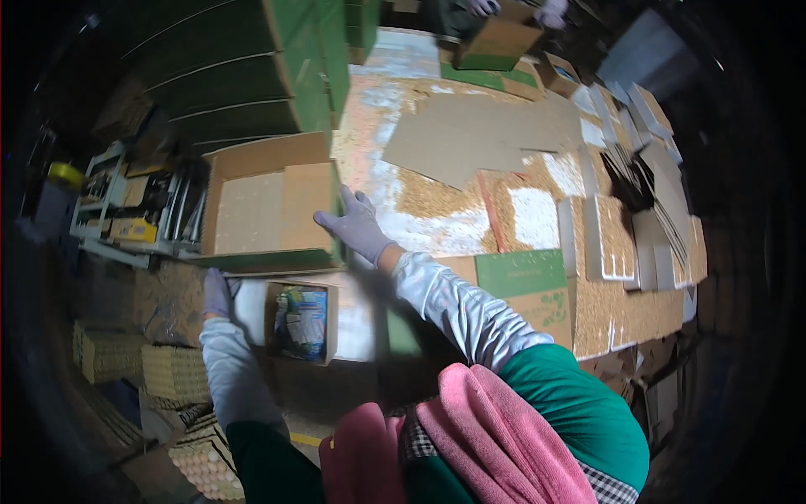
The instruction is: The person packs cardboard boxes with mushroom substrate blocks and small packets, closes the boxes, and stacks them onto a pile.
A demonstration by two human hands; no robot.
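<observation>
keep pressure even on the open box (269,155) between both hands' fingers: right hand (359,230) fingers spread at its right side, left hand (216,294) fingers can't tell.

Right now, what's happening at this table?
Someone in gloves is handling an open cardboard box: their right hand is at its right wall, their left hand by its near left corner; the exact grip isn't clear. A smaller box with packets inside sits just in front of it. Across the table, another person's gloved hands are at another box.
</observation>
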